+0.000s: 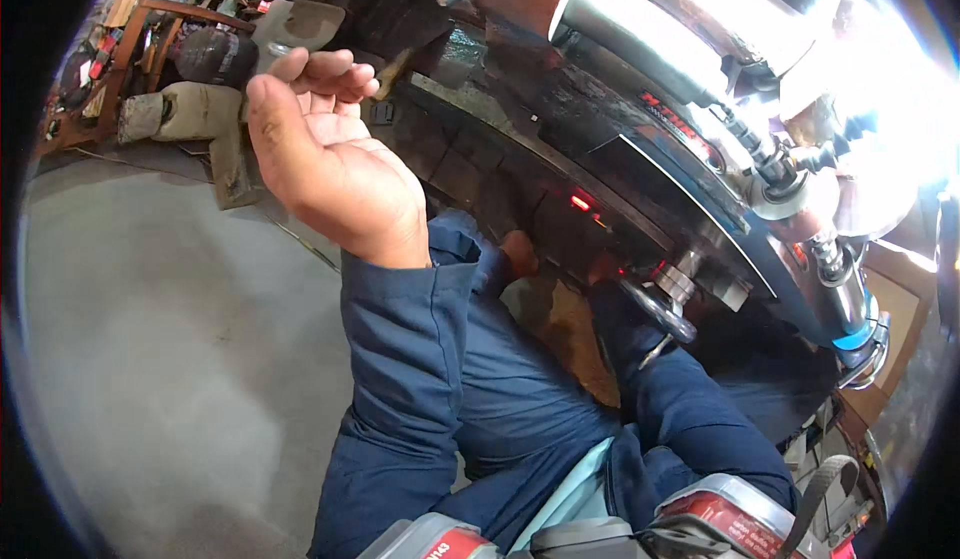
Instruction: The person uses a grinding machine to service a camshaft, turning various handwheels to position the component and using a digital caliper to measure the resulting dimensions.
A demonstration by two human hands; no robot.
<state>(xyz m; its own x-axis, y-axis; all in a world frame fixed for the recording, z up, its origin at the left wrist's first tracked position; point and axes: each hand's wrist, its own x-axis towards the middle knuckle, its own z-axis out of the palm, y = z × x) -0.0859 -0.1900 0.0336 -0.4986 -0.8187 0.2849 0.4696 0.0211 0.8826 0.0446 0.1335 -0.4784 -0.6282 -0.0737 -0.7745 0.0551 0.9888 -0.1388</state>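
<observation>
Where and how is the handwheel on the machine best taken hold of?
Probably by its slim handle, coming from the person's side, above the right trouser leg: the handle juts from the handwheel toward the wearer. The dark, rounded rim looks like a second choice, gripped at its near edge, since a metal collar sits behind it.

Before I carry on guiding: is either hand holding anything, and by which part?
The left hand holds nothing visible; it is open, fingers loosely curled. The right hand is out of view, so its hold cannot be told.
</observation>
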